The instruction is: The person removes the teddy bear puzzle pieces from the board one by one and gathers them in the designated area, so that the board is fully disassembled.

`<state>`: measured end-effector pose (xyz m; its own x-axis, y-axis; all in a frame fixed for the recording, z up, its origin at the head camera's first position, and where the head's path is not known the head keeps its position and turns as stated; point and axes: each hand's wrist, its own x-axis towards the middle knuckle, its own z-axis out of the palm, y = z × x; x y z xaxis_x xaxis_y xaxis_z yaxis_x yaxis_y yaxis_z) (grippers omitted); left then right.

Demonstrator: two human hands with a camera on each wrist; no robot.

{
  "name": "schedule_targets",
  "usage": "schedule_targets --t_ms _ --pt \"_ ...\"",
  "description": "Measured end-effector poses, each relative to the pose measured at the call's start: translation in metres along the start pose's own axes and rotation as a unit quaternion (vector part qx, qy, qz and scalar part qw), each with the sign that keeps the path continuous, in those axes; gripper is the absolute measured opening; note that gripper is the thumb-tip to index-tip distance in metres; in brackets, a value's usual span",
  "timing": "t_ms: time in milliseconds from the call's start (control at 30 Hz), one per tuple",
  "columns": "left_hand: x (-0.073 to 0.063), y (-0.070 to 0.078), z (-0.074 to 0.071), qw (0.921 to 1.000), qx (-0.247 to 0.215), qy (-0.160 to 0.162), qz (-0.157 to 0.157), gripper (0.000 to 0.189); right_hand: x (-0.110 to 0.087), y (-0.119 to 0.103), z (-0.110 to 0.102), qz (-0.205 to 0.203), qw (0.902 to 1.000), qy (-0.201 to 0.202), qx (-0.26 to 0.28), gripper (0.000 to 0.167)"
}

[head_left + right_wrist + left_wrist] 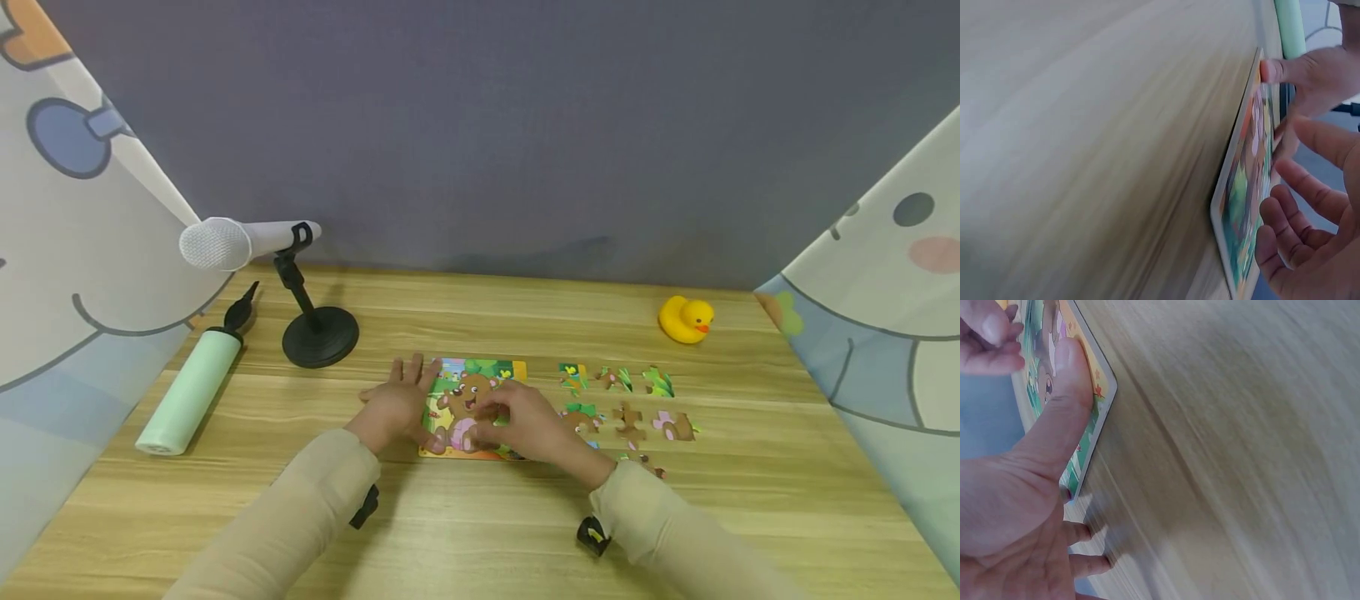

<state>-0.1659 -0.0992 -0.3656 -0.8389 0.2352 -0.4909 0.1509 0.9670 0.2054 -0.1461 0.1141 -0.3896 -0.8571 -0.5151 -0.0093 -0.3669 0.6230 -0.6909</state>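
Observation:
A flat jigsaw puzzle board with a cartoon bear lies on the wooden table. My left hand is spread at its left edge. In the left wrist view the left thumb presses on the board's border, while other fingertips touch the table. Over the board's right half is my right hand, its fingers loosely bent. The right wrist view shows the right thumb and index finger apart, with nothing between them, close over the printed picture. That hand hides part of the board.
Several loose puzzle pieces lie in rows right of the board, some partly behind the right hand. A yellow rubber duck sits at the back right. At left are a microphone on a black stand and a mint-green hand pump.

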Motion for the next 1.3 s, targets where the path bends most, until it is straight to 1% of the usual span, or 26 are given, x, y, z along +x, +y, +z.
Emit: schedule_targets --t_ms 67,233,367,433,567,833,1067,1133,1233,1300 --pt "0.000 0.000 0.001 1.0000 0.003 0.003 0.002 0.132 0.005 -0.005 0.005 -0.004 1.0000 0.002 -0.007 0.020" --pt "-0.001 -0.001 0.001 0.9999 0.009 0.004 0.004 0.132 0.014 -0.013 0.014 -0.019 0.9986 0.008 -0.048 0.018" --pt "-0.002 0.000 0.000 0.9999 0.010 0.004 0.007 0.131 0.019 -0.019 0.020 -0.024 0.9972 0.006 -0.071 0.012" --pt "-0.003 0.000 -0.001 0.9999 0.009 0.005 0.009 0.131 0.020 -0.022 0.022 -0.020 0.9962 0.009 -0.084 0.011" --pt "-0.003 0.000 -0.002 0.9999 0.009 0.000 0.006 0.132 0.023 -0.025 0.026 0.000 0.9949 0.016 -0.100 0.018" --pt "0.000 -0.002 -0.002 0.9999 0.007 -0.007 0.011 0.132 0.026 -0.027 0.034 0.026 0.9948 0.030 -0.093 0.027" --pt "-0.001 -0.001 -0.004 0.9998 0.009 -0.014 0.008 0.134 0.027 -0.026 0.030 0.045 0.9932 0.045 -0.098 0.027" --pt "-0.002 -0.001 -0.004 0.9998 0.012 -0.014 0.009 0.134 0.028 -0.023 0.027 0.044 0.9918 0.048 -0.110 0.027" --pt "-0.002 -0.001 -0.004 0.9998 0.012 -0.016 0.008 0.134 0.030 -0.019 0.021 0.050 0.9896 0.037 -0.130 0.028" --pt "-0.002 -0.001 -0.003 0.9998 0.011 -0.015 0.007 0.134 0.030 -0.016 0.016 0.054 0.9899 0.023 -0.129 0.028"
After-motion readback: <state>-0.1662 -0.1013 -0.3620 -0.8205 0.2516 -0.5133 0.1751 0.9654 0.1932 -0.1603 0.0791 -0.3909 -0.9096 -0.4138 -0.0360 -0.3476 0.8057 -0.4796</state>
